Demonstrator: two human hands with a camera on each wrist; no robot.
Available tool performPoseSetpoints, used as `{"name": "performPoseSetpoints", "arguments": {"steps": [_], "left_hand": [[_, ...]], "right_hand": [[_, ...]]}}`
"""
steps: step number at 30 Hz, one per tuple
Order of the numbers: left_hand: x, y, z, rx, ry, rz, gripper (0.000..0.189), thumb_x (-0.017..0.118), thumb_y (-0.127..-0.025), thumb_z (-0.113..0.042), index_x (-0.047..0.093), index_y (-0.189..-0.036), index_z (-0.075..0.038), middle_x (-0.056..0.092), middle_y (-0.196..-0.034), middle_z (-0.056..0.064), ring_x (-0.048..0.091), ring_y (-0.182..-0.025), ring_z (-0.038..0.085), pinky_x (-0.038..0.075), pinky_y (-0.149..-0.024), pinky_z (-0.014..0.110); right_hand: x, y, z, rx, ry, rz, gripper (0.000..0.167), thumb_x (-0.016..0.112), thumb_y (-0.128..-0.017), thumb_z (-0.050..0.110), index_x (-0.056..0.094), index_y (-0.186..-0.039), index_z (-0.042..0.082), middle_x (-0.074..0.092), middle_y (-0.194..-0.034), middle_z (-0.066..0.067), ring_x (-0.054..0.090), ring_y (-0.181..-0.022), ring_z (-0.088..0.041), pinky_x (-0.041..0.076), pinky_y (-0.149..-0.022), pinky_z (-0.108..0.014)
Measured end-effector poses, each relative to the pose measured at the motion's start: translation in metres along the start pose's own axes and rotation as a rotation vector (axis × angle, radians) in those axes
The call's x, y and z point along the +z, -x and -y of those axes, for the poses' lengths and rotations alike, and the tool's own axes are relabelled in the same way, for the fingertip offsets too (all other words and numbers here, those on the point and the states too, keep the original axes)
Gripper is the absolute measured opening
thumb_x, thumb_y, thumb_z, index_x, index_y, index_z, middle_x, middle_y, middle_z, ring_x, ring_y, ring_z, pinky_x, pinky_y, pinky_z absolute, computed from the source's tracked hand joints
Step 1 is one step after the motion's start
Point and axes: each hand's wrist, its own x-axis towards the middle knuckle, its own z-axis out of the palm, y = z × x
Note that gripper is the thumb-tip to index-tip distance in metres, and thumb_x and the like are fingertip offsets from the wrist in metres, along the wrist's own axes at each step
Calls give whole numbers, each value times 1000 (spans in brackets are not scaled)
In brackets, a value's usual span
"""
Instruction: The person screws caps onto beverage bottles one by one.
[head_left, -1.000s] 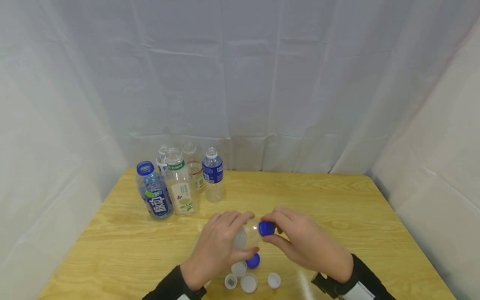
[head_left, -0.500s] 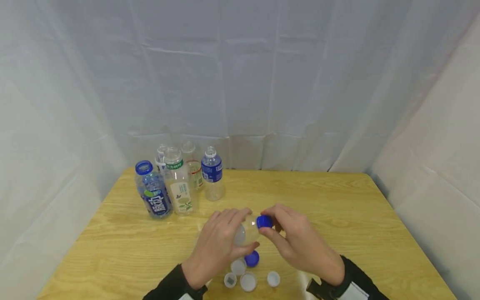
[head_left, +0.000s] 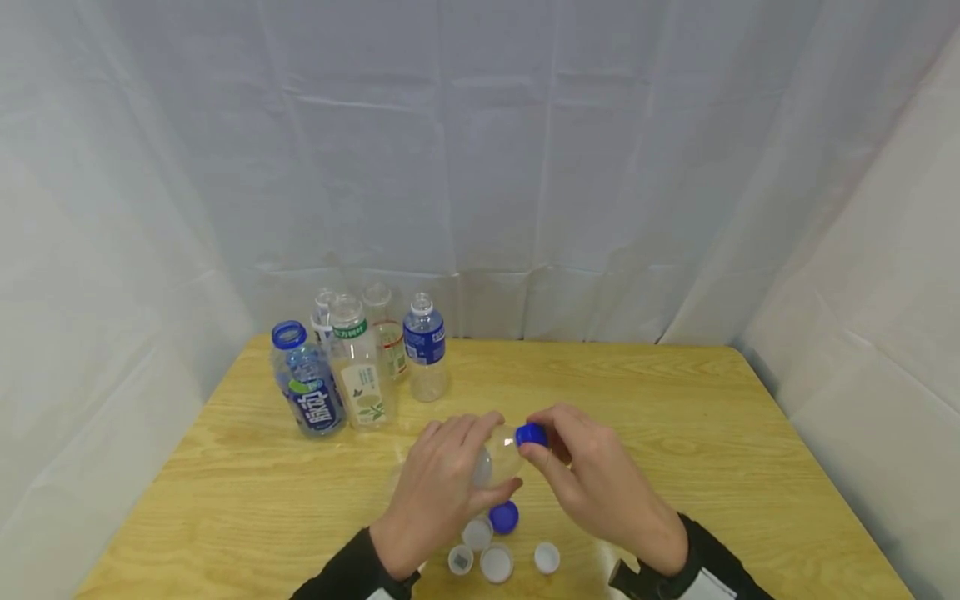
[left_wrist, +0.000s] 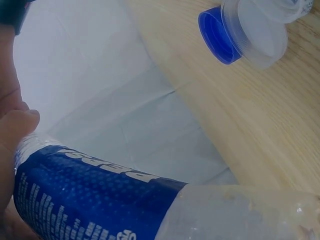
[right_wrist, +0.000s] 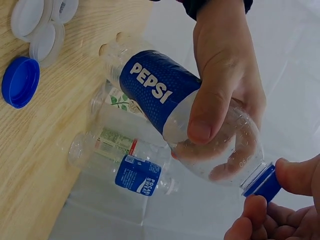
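A clear Pepsi bottle (right_wrist: 159, 92) with a blue label lies tilted in my left hand (head_left: 442, 475), whose fingers and thumb wrap its shoulder. Its blue cap (head_left: 531, 435) sits at the bottle's mouth, pinched between the thumb and fingers of my right hand (head_left: 600, 467). In the right wrist view the cap (right_wrist: 264, 183) is on the neck; how tightly it is threaded cannot be told. The left wrist view shows the bottle's label (left_wrist: 95, 195) close up. Much of the bottle is hidden behind my left hand in the head view.
Loose caps lie in front of my hands: a blue cap (head_left: 504, 517) and several white caps (head_left: 497, 564). Uncapped bottles stand at the back left, among them a blue-tinted bottle (head_left: 311, 392), a green-banded bottle (head_left: 363, 383) and a blue-labelled bottle (head_left: 425, 350). White sheeting (head_left: 495, 167) surrounds the table.
My right hand has shifted slightly up and turned, still pinching the blue cap. My left hand keeps its hold on the bottle, nearly in place.
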Motion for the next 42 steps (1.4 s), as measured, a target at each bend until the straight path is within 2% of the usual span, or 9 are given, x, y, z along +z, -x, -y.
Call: {"name": "performPoseSetpoints", "arguments": {"steps": [4,9,14,19,26,33,42], "left_hand": [[0,1,1,-16,32,17,74,82,-74,-58,61,-130,-15,71,-110,-2,66,-95,12,53,-76,28],[-1,1,1,-45,80,29,86,82,-73,-61,54,-138,-13,69,-107,-4,63,-92,9,52,-77,28],[-1,2,0,-73,110,30,97,79,-73,-65,44,-147,-12,69,-111,0,64,-94,11,51,-76,29],[-1,2,1,-77,130,17,100,79,-74,-64,40,-150,-12,67,-121,5,64,-107,17,56,-84,37],[-5,2,8,-75,118,-6,92,83,-75,-55,44,-146,-10,61,-128,5,60,-113,19,54,-93,38],[-5,5,13,-81,135,25,79,81,-80,-50,51,-140,-10,61,-125,1,58,-113,14,53,-94,34],[-8,11,17,-110,136,87,61,78,-83,-46,58,-133,-16,62,-122,-3,57,-113,10,53,-93,31]], "right_hand": [[-3,-3,-1,41,-39,47,15,68,-96,19,64,-109,14,54,-84,12,48,-69,0,46,-58,-18],[-8,-6,-2,75,-83,78,15,66,-98,22,64,-112,17,56,-87,13,49,-71,-2,48,-60,-21],[-13,-11,-2,70,-70,55,17,67,-97,18,64,-113,15,58,-88,12,51,-72,-3,49,-63,-21],[-24,-16,-5,57,-22,3,22,70,-95,12,65,-116,12,61,-90,9,52,-74,-4,49,-63,-23],[-51,-23,-17,73,99,-66,24,71,-93,9,67,-116,10,65,-92,6,54,-76,-5,48,-66,-21],[-74,-30,-38,69,218,-96,23,71,-92,6,68,-115,7,66,-96,0,53,-78,-7,46,-66,-21],[-93,-38,-70,93,353,-141,24,69,-91,6,69,-114,5,64,-92,-5,54,-75,-14,48,-64,-31]]}}
